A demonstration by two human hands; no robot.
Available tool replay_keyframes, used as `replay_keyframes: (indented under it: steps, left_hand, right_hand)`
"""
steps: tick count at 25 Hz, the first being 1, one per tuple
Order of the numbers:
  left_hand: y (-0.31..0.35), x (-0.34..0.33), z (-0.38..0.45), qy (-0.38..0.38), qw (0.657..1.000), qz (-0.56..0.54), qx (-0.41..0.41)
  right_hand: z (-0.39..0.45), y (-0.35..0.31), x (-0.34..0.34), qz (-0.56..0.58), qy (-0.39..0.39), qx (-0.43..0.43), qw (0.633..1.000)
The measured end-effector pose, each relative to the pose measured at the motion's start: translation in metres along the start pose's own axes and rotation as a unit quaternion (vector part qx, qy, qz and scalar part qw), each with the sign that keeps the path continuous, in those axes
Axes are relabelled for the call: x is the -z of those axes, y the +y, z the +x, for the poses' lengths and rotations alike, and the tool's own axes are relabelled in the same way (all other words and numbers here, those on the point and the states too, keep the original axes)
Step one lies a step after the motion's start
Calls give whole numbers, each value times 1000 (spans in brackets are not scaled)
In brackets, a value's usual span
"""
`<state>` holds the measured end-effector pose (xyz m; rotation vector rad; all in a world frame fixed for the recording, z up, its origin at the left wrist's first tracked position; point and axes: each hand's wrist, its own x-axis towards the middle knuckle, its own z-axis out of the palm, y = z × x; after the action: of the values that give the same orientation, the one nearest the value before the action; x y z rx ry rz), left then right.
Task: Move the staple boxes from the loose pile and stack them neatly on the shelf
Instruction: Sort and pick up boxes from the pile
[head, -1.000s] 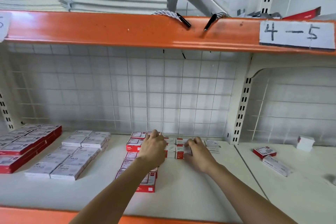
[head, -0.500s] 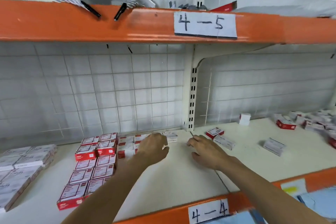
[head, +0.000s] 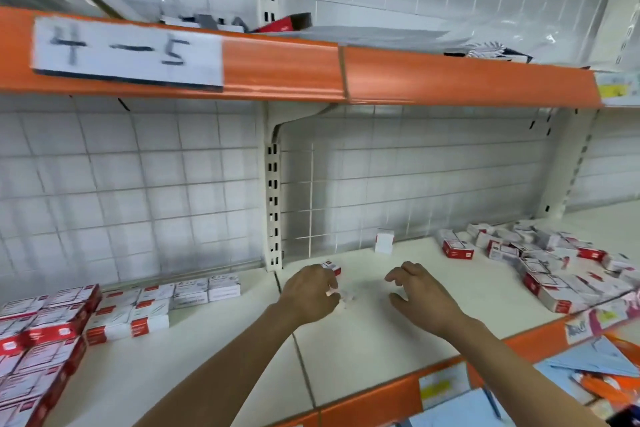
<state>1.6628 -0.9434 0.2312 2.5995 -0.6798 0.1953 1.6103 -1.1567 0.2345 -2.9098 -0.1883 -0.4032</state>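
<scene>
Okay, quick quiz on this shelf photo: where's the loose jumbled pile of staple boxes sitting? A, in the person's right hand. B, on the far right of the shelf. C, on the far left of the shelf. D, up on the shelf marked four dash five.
B: the loose pile lies jumbled at the shelf's far right, while the neat rows sit at the left and the right hand holds nothing.

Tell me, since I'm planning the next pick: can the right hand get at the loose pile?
Probably yes. The right hand hovers empty over bare shelf, and nothing stands between it and the loose pile farther right.
</scene>
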Motion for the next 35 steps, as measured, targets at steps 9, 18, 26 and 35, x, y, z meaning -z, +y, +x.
replay_keyframes:
  steps: [9, 18, 26, 35]
  left_hand:
    - [76, -59, 92, 5, 1000, 22, 17]
    - [95, -83, 163, 2, 990, 136, 47]
    - [77, -87, 153, 115, 987, 2, 115]
    - [64, -85, 123, -13, 992, -99, 78]
  right_hand:
    - [20, 137, 4, 72, 20, -71, 995]
    - [67, 223, 8, 13, -78, -51, 996]
    - [62, 227, -6, 40, -34, 26, 998]
    - [65, 197, 1, 219, -122, 68, 966]
